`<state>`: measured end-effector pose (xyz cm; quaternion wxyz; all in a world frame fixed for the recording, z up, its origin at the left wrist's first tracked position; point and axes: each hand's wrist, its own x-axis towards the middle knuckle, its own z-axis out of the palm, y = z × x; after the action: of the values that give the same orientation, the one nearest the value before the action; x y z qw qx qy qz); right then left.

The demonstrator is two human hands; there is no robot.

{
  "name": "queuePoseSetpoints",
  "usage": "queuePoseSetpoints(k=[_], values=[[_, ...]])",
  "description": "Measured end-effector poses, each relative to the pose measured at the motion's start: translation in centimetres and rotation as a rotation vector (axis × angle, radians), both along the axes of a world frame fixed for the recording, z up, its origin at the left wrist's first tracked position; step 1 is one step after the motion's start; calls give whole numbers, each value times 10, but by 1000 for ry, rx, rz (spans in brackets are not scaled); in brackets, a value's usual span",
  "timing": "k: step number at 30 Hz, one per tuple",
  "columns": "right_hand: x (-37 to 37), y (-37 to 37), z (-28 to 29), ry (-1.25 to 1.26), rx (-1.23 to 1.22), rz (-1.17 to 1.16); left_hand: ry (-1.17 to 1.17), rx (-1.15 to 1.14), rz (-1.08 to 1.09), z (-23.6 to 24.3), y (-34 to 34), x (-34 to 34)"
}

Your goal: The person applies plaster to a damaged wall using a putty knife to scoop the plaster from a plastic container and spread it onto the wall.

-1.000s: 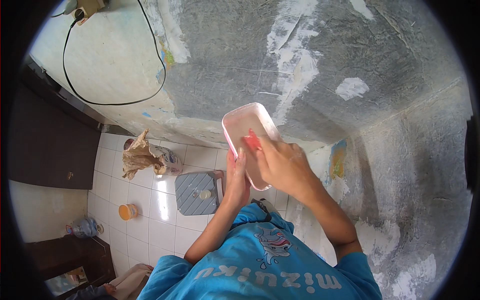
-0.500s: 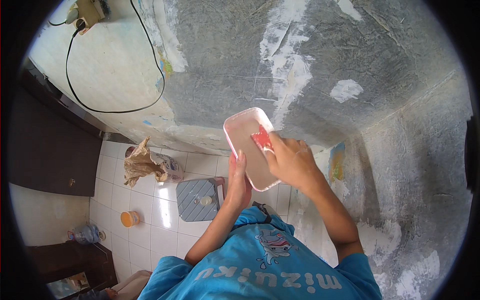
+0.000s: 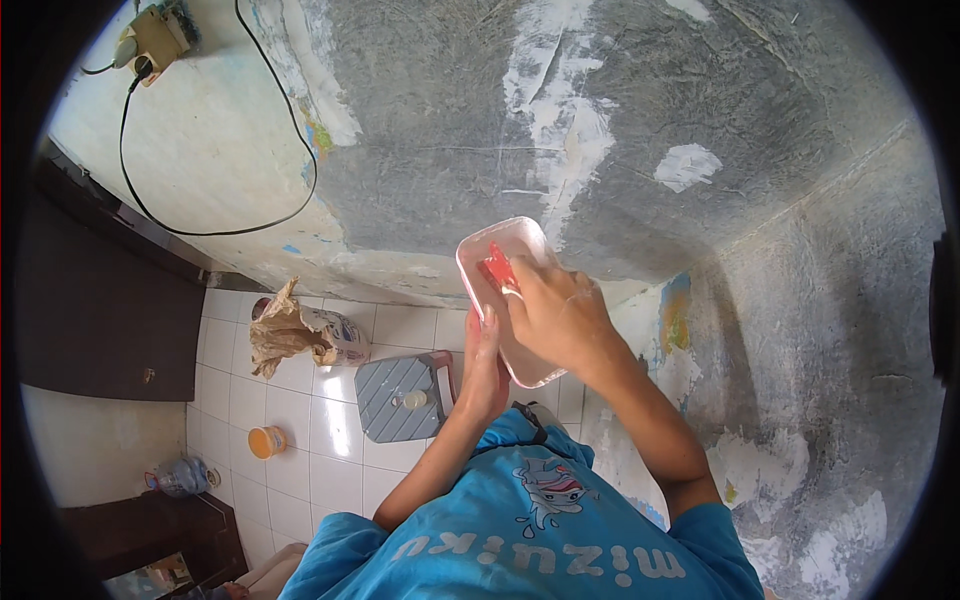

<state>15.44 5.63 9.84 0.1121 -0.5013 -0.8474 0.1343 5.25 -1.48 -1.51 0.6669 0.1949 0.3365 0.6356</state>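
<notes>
A white, pink-edged rectangular plastic container (image 3: 530, 355) with pale paste inside is held at waist height in front of the wall. My left hand (image 3: 484, 355) is closed on its left side, thumb along the rim. My right hand (image 3: 560, 315) reaches into the container from the right, fingers closed round a red scraper (image 3: 497, 262), whose flat blade is down in the paste toward the container's far half. The scraper's handle is mostly hidden by my fingers.
Gray wall (image 3: 420, 120) with white patches, socket (image 3: 155, 40) with looped cord, gray stool (image 3: 390, 390) with small pale cup, torn paper sack (image 3: 290, 335), orange bucket (image 3: 267, 441), water jug (image 3: 178, 480), dark door (image 3: 105, 300), dark cabinet (image 3: 195, 545). A seated-looking person's legs (image 3: 275, 570) show lower left.
My right hand and the scraper have shifted about inside the container, the blade now farther left and up than half a second ago. The container has shifted slightly right.
</notes>
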Motion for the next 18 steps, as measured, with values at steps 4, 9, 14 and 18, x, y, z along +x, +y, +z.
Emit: queuePoseSetpoints(k=[4,9,14,18], values=[[2,-2,-3,83,-88,25,3,45,29,-4,4,-1],[6,3,-2,188,-153,29,22,45,18,2,4,-1],[5,4,4,277,-176,5,39,89,-3,7,1,3],[12,7,9,349,-216,-3,62,72,-25,4,2,0]])
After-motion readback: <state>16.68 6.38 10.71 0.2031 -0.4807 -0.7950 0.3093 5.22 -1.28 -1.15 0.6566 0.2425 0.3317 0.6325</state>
